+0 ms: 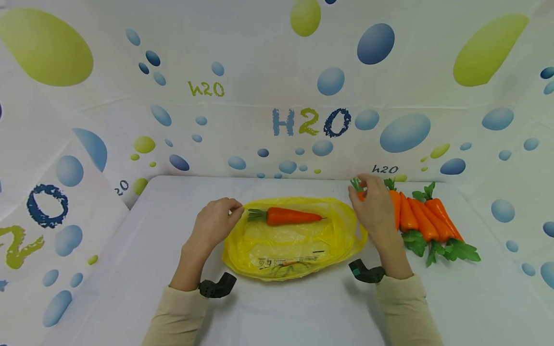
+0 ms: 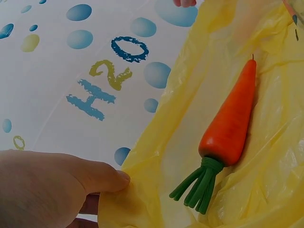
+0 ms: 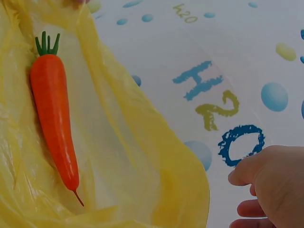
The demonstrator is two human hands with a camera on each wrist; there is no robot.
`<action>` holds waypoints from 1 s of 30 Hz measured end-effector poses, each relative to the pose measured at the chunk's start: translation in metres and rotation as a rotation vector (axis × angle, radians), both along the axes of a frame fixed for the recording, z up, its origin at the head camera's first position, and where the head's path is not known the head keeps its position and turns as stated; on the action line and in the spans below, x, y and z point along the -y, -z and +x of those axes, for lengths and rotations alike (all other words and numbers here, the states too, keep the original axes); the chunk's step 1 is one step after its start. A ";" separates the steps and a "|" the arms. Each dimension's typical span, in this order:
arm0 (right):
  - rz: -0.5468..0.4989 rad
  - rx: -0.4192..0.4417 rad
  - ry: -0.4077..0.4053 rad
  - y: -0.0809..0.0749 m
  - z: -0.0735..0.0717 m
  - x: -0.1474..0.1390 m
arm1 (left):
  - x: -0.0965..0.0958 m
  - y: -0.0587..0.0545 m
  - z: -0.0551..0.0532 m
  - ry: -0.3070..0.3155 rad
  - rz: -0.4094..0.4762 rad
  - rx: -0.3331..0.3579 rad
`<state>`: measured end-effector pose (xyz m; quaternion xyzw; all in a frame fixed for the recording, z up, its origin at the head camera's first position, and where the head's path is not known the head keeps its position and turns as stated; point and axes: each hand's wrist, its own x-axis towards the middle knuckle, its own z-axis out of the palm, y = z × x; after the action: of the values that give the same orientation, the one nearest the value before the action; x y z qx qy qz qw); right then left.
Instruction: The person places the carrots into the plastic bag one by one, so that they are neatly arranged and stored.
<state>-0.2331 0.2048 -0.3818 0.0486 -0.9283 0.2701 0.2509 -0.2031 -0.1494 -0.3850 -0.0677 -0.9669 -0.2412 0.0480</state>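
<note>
A yellow plastic bag (image 1: pixel 277 245) lies spread with its mouth open. One orange toy carrot (image 1: pixel 292 216) with green tops rests in it, its thin tip toward the right. My left hand (image 1: pixel 216 221) pinches the bag's upper left rim between thumb (image 2: pixel 111 180) and fingers. At the right, my right hand (image 1: pixel 374 206) is over the near end of the row of carrots, its fingers overlapping one carrot's green tops (image 1: pixel 356 184) in the head view. In the right wrist view, these fingers (image 3: pixel 249 208) are loosely bent, apart from the bag, with nothing seen between them.
Several more orange carrots (image 1: pixel 426 218) with leafy greens (image 1: pixel 460 249) lie side by side on the white table (image 1: pixel 294 312), right of my right hand. Behind the table hangs a white cloth (image 1: pixel 259 57) printed with blue and green drops.
</note>
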 end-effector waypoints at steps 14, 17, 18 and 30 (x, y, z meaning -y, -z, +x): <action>-0.017 0.181 0.061 0.001 -0.001 -0.013 | 0.000 0.000 0.000 -0.002 0.000 0.005; -0.002 0.218 0.078 0.003 -0.002 -0.017 | -0.001 -0.001 0.000 -0.003 -0.003 0.004; 0.005 0.227 0.084 0.004 -0.003 -0.019 | -0.001 -0.001 0.000 -0.003 -0.004 0.004; 0.052 0.349 0.133 0.013 -0.009 -0.028 | 0.000 0.000 -0.001 -0.010 -0.005 0.021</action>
<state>-0.2420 0.2325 -0.3950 -0.0539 -0.9656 0.2330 0.1017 -0.2037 -0.1491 -0.3847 -0.0607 -0.9683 -0.2390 0.0390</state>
